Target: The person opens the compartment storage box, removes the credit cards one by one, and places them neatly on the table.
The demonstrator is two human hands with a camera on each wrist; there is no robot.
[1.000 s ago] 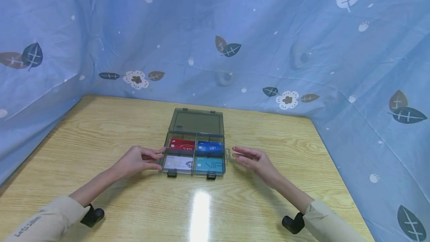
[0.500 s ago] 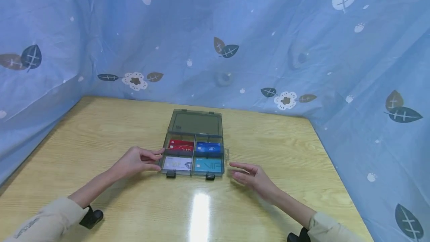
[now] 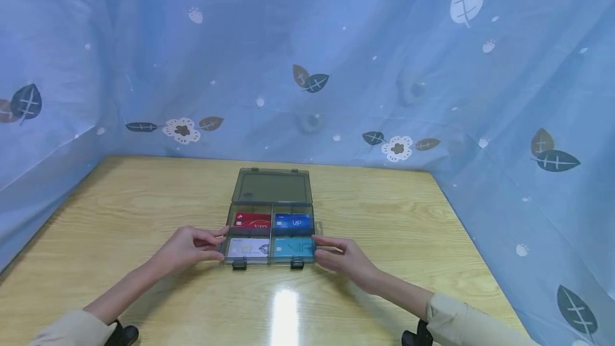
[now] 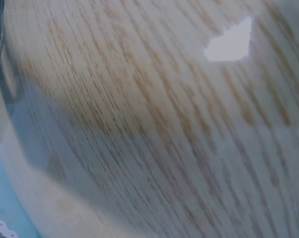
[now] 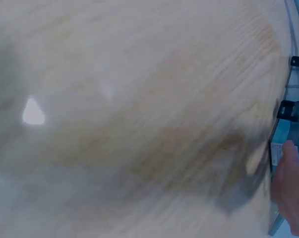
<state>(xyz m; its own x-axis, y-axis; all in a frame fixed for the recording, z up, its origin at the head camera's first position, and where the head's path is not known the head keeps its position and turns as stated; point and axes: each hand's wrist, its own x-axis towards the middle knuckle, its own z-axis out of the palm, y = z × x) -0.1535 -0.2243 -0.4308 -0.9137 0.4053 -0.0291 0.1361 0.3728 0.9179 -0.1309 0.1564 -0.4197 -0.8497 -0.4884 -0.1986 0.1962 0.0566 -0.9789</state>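
A smoky see-through plastic compartment box [image 3: 271, 223] lies on the table with its lid [image 3: 275, 187] laid back. Its back compartments hold a red card [image 3: 252, 220] and a blue VIP card [image 3: 292, 221]; the front ones hold a white card [image 3: 247, 248] and a teal card [image 3: 293, 247]. Two dark latches, a left latch [image 3: 239, 264] and a right latch [image 3: 297, 264], stick out in front. My left hand [image 3: 186, 249] has its fingertips at the box's left side. On the opposite side, my right hand [image 3: 349, 263] reaches the right wall with its fingertips.
The wood-grain table [image 3: 384, 212] spreads around the box, with a bright light reflection [image 3: 285, 314] in front. A blue patterned curtain [image 3: 336, 41] stands behind and along both sides. A black device sits at the left wrist [image 3: 126, 335] and another at the right wrist [image 3: 417, 337].
My right hand, apart from the box before, has moved left to its right side. The left hand stays at the left side. The whole head view has shifted, so everything appears lower.
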